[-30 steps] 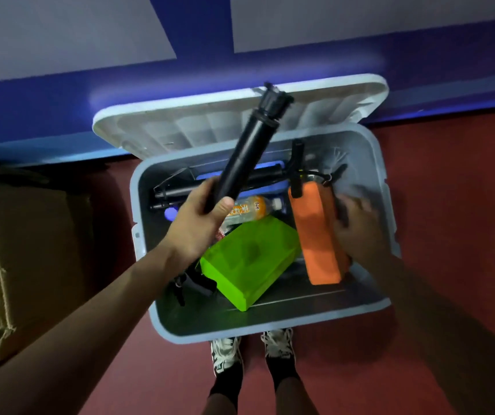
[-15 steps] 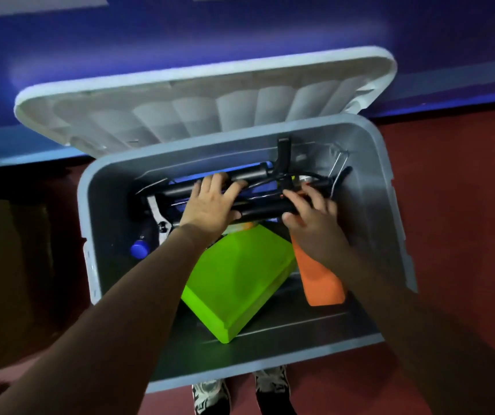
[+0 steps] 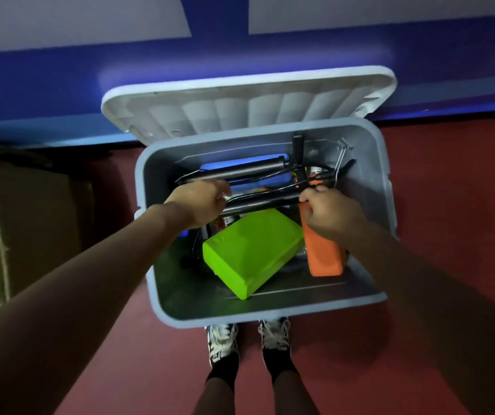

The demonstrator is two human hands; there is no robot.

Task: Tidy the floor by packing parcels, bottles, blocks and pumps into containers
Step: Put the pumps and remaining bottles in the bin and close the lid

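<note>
A grey storage bin [image 3: 270, 311] stands on the red floor [image 3: 449, 205] against a blue wall, its white lid [image 3: 240, 106] tipped open behind it; inside, a green block [image 3: 252, 253] lies tilted, with an orange block [image 3: 325, 259] on edge beside it. A black pump [image 3: 264, 202] lies across the bin above both blocks; the left hand [image 3: 201, 202] curls its fingers round the barrel's left end; the right hand [image 3: 330, 211] grasps the right end; the label on a bottle [image 3: 221, 223] under the left wrist is too blurred to read.
</note>
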